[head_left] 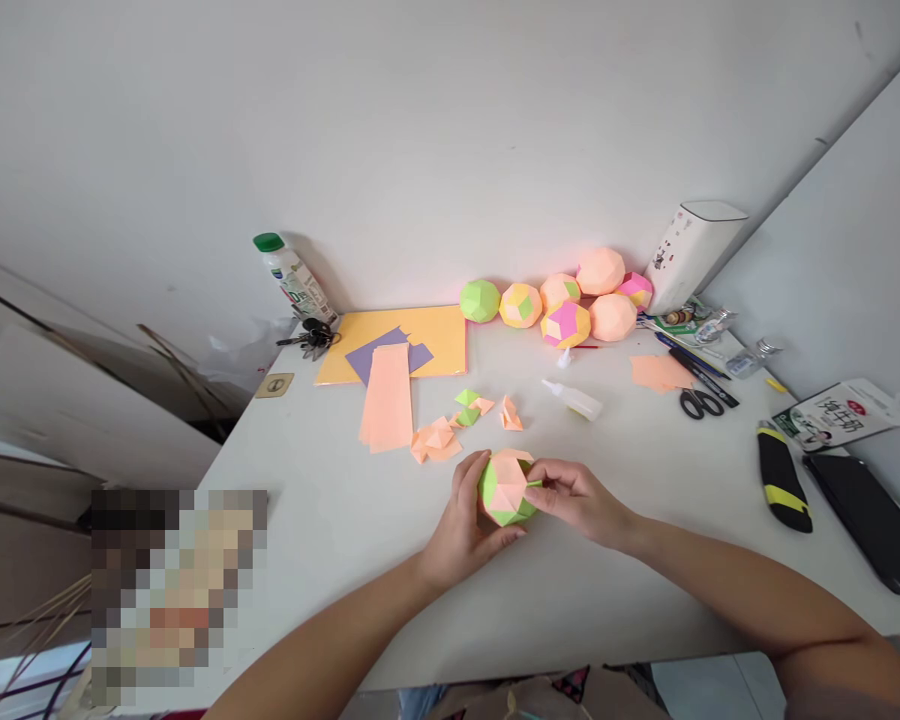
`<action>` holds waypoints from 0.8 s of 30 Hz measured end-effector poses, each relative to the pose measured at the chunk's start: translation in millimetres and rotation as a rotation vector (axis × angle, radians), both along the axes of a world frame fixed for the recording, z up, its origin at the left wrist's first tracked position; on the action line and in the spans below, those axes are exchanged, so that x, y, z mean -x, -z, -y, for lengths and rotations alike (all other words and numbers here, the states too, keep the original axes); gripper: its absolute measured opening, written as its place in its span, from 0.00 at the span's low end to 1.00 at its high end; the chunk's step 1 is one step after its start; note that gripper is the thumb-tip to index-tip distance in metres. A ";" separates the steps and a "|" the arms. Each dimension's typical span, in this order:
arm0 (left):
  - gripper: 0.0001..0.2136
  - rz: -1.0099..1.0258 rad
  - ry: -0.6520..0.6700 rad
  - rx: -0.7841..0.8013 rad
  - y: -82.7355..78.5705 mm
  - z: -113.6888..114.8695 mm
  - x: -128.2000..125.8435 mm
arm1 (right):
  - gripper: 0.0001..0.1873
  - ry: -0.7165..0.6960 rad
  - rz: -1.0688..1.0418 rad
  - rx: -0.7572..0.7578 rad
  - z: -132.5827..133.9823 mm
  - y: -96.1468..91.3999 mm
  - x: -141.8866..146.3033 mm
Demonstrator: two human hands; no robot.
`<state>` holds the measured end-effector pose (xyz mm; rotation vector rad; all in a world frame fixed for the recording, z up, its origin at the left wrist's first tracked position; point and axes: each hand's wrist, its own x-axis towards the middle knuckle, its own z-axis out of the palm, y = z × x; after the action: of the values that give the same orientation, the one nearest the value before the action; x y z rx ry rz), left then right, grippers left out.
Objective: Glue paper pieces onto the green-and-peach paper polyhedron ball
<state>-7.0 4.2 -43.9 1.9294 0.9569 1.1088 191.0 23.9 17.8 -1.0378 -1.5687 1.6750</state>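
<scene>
Paper ball [511,487], peach and green, is between our two hands, near side of the surface [330,520]. Left grip [457,530] clamped around its left side, thumb below. Right grip [581,503] pinched on its right edge, at a green flap. Just beyond the left grip: folded paper pieces [438,437]; farther out left, peach strips [388,400]. Beyond the right grip: glue bottle [576,400]; we've got scissors [701,403] off to its right.
</scene>
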 end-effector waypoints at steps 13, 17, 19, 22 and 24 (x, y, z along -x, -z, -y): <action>0.47 -0.032 0.022 0.102 0.7 0.7 -0.6 | 0.13 -0.085 0.131 -0.289 3.5 -1.8 0.8; 0.52 -0.012 0.077 0.159 1.3 0.4 -1.0 | 0.11 -0.153 0.177 -0.545 4.3 0.4 3.5; 0.51 -0.014 0.067 0.144 2.0 0.2 -1.1 | 0.12 -0.154 0.188 -0.591 3.9 0.6 4.5; 0.49 -0.024 0.020 0.096 3.6 -0.4 -0.6 | 0.14 -0.143 0.209 -0.615 3.1 -1.4 5.2; 0.46 -0.015 0.001 0.060 4.7 -1.1 0.0 | 0.15 -0.135 0.224 -0.605 3.0 -2.9 4.9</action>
<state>-7.0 5.3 -48.6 1.8921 0.9867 1.0543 186.0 20.9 20.7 -0.8242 -2.1478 1.0618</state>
